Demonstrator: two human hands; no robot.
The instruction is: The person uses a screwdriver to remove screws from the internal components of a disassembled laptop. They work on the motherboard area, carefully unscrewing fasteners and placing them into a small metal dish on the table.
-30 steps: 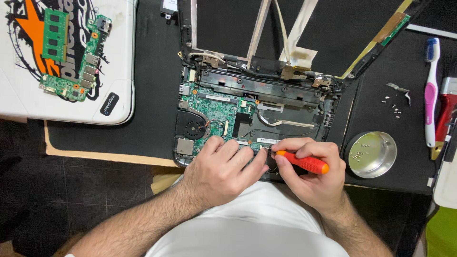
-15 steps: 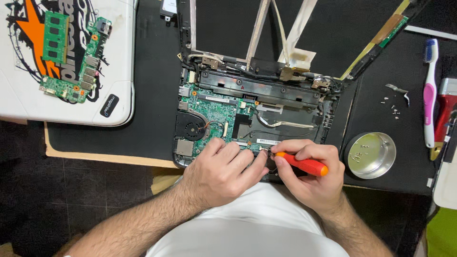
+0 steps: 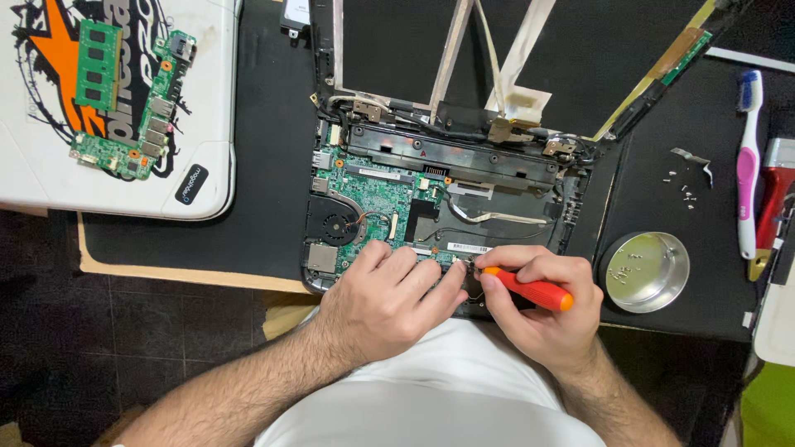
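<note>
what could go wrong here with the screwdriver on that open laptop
The right hand works the orange screwdriver at the near edge of the green motherboard; a slip could gouge it. The left hand rests on the board, so it might press on components. Loose screws lying on the black mat, outside the metal dish, could get lost.

We see a black mat (image 3: 265, 124) covering the table, with the opened laptop (image 3: 439, 190) lying on it in the middle. To the left a white lid (image 3: 50, 178) rests partly on the mat and bears two green boards (image 3: 132, 108). On the right of the mat we find loose screws (image 3: 686, 192), a round metal dish (image 3: 646, 271), a pink-and-white toothbrush (image 3: 748, 157) and a red tool (image 3: 774, 203) at the edge.
</note>
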